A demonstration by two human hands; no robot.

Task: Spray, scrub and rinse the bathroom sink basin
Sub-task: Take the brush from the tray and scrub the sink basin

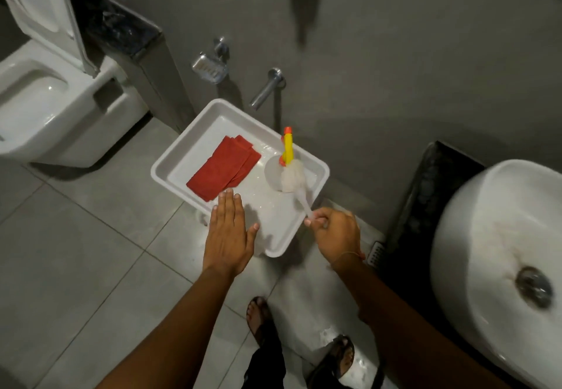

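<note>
A white tray (170, 162) sits low in front of the wall. In it lie a folded red cloth (225, 171) and a spray bottle (284, 157) with a yellow and orange head. My right hand (334, 236) grips the white handle of a scrub brush (293, 180), whose bristle head rests in the tray next to the bottle. My left hand (228, 236) hovers flat, fingers together, over the tray's near edge, holding nothing. The round white sink basin (492, 251) with its metal drain (533, 286) is at the right.
A white toilet (51, 99) with raised lid stands at the left. A chrome wall tap (264, 90) and soap dish (209, 67) hang above the tray. A dark counter (431, 194) carries the basin. My sandalled feet (304, 346) stand on grey floor tiles.
</note>
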